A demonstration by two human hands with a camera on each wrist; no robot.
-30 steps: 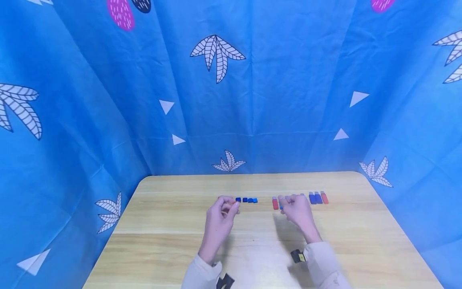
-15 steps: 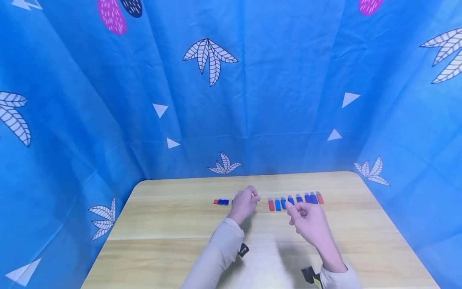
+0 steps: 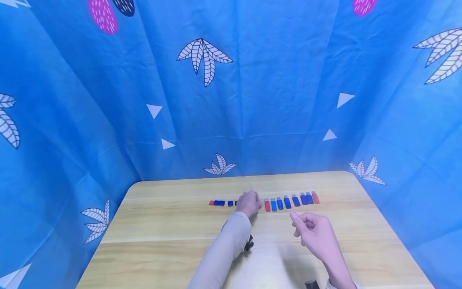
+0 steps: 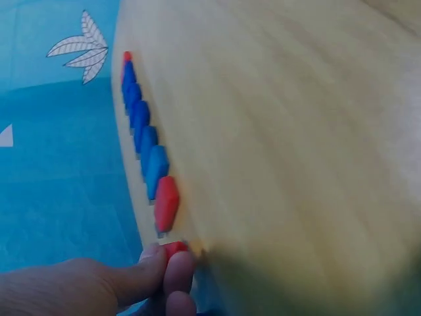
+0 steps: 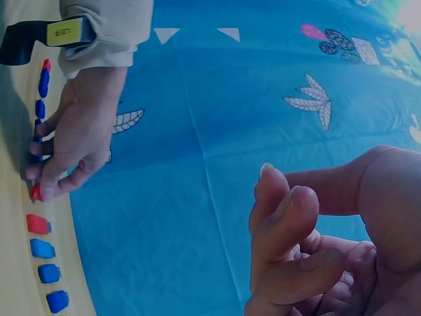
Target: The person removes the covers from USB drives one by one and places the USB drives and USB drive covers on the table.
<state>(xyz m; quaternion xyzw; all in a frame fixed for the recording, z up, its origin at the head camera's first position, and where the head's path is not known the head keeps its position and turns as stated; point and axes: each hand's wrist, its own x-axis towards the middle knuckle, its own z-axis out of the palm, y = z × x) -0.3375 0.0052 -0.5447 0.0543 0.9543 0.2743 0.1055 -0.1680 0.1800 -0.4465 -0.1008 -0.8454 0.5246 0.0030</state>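
Note:
My left hand (image 3: 249, 202) is low at the far part of the table, between two rows of small pieces. Its thumb and fingers pinch a red cap (image 4: 174, 249), just beside the red USB stick (image 4: 167, 203) that ends the right-hand row. Several blue USB sticks (image 3: 287, 202) stretch on to the right, their metal plugs pointing away. On the left lie a red cap (image 3: 211, 203) and several blue caps (image 3: 219, 203), some covered by the left hand. My right hand (image 3: 317, 237) hovers nearer, fingers loosely bent, with nothing visible between them.
Both rows lie on a light wooden table (image 3: 162, 224), not far from its back edge. A blue patterned curtain (image 3: 281, 100) hangs behind and at both sides. A black strap mount (image 5: 46, 41) sits at the left sleeve.
My left hand has moved right, from the left end of the caps to beside the red USB stick. My right hand has drawn back from the USB sticks, towards me.

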